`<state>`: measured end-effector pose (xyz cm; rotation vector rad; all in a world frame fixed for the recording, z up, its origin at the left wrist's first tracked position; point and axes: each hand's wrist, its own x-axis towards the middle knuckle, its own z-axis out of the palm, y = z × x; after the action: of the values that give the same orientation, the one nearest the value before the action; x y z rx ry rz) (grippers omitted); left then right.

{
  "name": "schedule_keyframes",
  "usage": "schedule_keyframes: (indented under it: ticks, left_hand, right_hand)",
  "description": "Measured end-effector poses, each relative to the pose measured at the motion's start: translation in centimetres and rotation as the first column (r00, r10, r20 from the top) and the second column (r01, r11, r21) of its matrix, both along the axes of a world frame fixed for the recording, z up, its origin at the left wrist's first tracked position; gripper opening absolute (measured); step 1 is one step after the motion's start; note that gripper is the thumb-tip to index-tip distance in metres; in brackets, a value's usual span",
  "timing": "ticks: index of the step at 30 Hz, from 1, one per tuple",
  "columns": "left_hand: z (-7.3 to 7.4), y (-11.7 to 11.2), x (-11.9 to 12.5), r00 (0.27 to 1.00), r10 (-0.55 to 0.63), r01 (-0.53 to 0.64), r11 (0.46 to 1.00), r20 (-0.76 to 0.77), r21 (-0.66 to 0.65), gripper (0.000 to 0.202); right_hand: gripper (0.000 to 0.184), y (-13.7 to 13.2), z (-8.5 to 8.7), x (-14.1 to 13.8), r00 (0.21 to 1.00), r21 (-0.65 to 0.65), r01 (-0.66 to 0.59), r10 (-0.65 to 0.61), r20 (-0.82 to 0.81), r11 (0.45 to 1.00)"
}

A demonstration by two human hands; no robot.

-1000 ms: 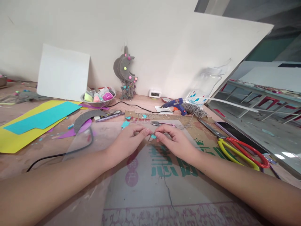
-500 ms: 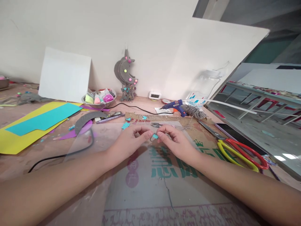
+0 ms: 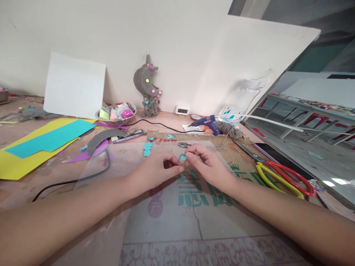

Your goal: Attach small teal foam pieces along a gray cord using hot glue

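Observation:
My right hand (image 3: 209,166) pinches a small turquoise cut piece (image 3: 183,157) at its right side. A thin grey yarn (image 3: 179,159) curves from that piece towards my left hand (image 3: 158,168). The left fingers are bent around the yarn's end, with the thumb stretched out below; their exact grip is partly hidden. Both hands hover over a clear plastic sheet (image 3: 166,232) on printed cardboard. Just beyond them lie small pliers (image 3: 183,144) and several turquoise cut shapes (image 3: 147,148).
Large scissors (image 3: 277,173) and a phone (image 3: 283,159) lie at the right. Behind are a blue glue gun (image 3: 205,123), a grey yarn bundle (image 3: 229,128) and a bowl (image 3: 130,120) of coloured clay packs. Yellow sheets (image 3: 16,166) lie left; a moon ornament (image 3: 145,79) hangs on the wall.
My left thumb has dropped and moved off the turquoise piece, and the left hand sits slightly lower. The right hand keeps its pinch. The view has shifted slightly.

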<state>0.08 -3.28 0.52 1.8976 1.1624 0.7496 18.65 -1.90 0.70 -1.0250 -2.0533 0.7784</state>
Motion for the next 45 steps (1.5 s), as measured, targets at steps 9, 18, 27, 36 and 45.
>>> schedule_keyframes:
  ticks: [9, 18, 27, 36, 45]
  left_hand:
    - [0.65, -0.16, -0.06, 0.996, 0.048, -0.052, 0.997, 0.077, 0.055, 0.026]
    - [0.91, -0.39, -0.14, 0.987, 0.034, -0.048, 0.995, 0.159, 0.085, 0.014]
    - [0.61, -0.29, -0.20, 0.987, 0.117, -0.114, 0.993, 0.113, -0.031, 0.017]
    - [0.21, -0.29, -0.17, 0.992, 0.103, -0.107, 0.993, 0.067, 0.047, 0.019]
    - [0.17, -0.25, -0.11, 0.995, 0.092, -0.095, 0.989, 0.032, 0.116, 0.016]
  right_hand:
    - [0.020, 0.03, -0.07, 0.06, 1.000, -0.031, 0.023, -0.023, 0.002, 0.999]
    - [0.021, 0.20, -0.11, -0.01, 0.996, 0.014, 0.037, -0.038, 0.076, 0.999]
    - [0.015, 0.16, -0.23, -0.11, 0.997, 0.001, 0.020, -0.020, 0.076, 1.000]
    - [0.010, -0.11, -0.07, -0.54, 0.989, 0.054, 0.054, -0.061, 0.134, 0.997]
    - [0.012, -0.01, -0.45, -0.38, 0.987, 0.065, 0.056, -0.065, 0.147, 0.996]
